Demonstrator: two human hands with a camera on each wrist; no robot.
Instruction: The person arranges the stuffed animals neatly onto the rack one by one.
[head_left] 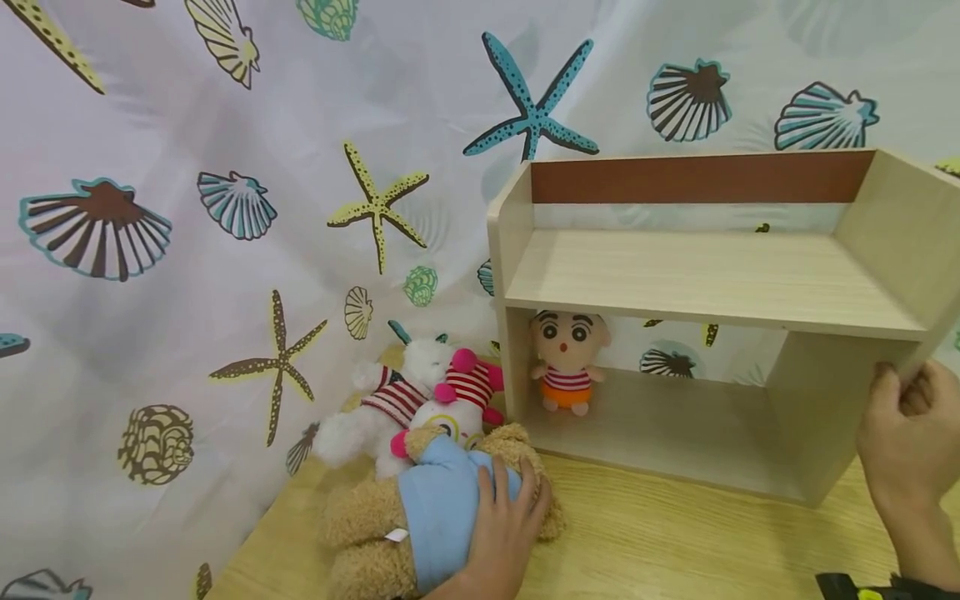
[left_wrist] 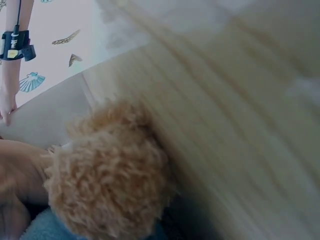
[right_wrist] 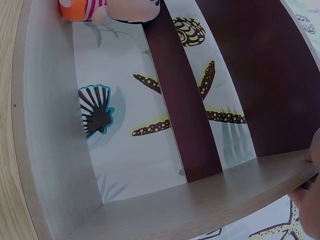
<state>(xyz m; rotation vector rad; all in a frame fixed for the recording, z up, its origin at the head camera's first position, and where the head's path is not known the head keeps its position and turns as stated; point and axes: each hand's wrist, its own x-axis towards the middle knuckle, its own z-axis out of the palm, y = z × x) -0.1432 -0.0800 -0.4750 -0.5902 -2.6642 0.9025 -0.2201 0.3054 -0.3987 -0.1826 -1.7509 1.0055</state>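
A light wooden shelf (head_left: 712, 267) with two levels stands on the table. My right hand (head_left: 911, 433) grips the front edge of its right side panel, as the right wrist view also shows. In front of the shelf's left end lies a curly brown teddy bear (head_left: 442, 521) in a blue shirt, its head toward the shelf. My left hand (head_left: 506, 521) holds it around the upper body, fingers over the neck. The left wrist view shows brown curly fur (left_wrist: 107, 185) close up, beside part of the hand. A doll (head_left: 567, 379) in a striped top and orange shorts sits in the lower left compartment.
Behind the bear, against the shelf's left side, lie a white plush toy (head_left: 345, 433) in a striped shirt and a pink-and-white plush toy (head_left: 471, 383). A curtain (head_left: 150, 333) printed with shells and starfish hangs behind the wooden table (head_left: 622, 533).
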